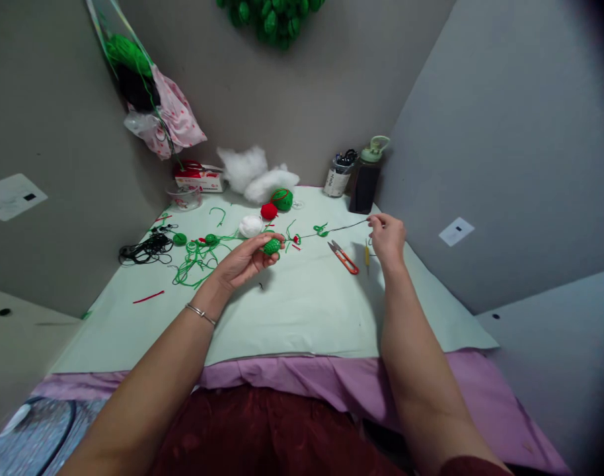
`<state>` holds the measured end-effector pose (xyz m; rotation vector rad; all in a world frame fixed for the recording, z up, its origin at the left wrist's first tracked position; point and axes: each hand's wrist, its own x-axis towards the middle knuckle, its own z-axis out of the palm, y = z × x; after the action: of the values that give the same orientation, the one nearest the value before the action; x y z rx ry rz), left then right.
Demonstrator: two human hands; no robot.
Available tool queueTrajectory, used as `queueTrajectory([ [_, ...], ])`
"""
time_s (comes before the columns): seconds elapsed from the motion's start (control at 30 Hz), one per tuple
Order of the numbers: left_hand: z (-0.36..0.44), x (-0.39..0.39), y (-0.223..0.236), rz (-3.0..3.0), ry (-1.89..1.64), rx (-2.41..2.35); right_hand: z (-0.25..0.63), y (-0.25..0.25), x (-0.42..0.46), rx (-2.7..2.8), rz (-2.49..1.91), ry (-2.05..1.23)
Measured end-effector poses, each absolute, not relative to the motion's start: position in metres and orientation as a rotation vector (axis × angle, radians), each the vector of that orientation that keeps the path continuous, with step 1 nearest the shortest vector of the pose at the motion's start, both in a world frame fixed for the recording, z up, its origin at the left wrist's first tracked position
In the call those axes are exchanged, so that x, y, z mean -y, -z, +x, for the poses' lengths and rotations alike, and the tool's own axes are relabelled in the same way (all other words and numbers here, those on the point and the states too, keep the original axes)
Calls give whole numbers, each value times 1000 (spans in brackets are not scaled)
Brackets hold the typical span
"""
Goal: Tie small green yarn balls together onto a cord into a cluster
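My left hand [250, 256] holds a small green crocheted ball [271, 247] between thumb and fingers, above the middle of the table. A dark thread [344, 229] runs taut from the ball to the right. Its far end is pinched in my right hand [387, 237]; whether a needle is there too is too small to tell. Orange-handled thread snips [345, 258] lie open between my hands. Below my right hand lies a yellow-handled crochet hook [367, 256]. Small green and red crocheted bits [296, 239] rest just beyond the ball.
Tangled black cord [148, 248] and green yarn [195, 264] cover the left side. Behind are white yarn [251, 226], red yarn [268, 211], green yarn [283, 199] and white stuffing [255, 173]. A bottle [365, 185] and a pen cup [336, 180] stand at the back right. Grey partitions enclose the table [302, 324].
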<state>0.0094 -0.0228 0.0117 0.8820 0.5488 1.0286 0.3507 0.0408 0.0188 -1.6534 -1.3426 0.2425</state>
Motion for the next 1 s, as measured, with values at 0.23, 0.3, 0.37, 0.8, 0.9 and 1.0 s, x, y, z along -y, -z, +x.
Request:
queueTrajectory([
  [0.23,12,29,-15,1031,-883,-560,286,-20,-23,1436,-1183,-961],
  [0.3,14,28,-13,1062,-886,-558,267,-21,-13,1456,-1031,-1167],
  [0.37,18,28,-10,1079,-916,-561,251,-20,-4,1463,-969,-1290],
  [0.8,18,21,-5,1054,-1056,-642,237,-12,6,1657,-821,-1738],
  [0.9,22,25,-5,1126,-1014,-639,244,-17,4,1501,-775,-1804],
  [1.0,27,28,-4,1209,-985,-645,243,-18,4,1394,-775,-1818],
])
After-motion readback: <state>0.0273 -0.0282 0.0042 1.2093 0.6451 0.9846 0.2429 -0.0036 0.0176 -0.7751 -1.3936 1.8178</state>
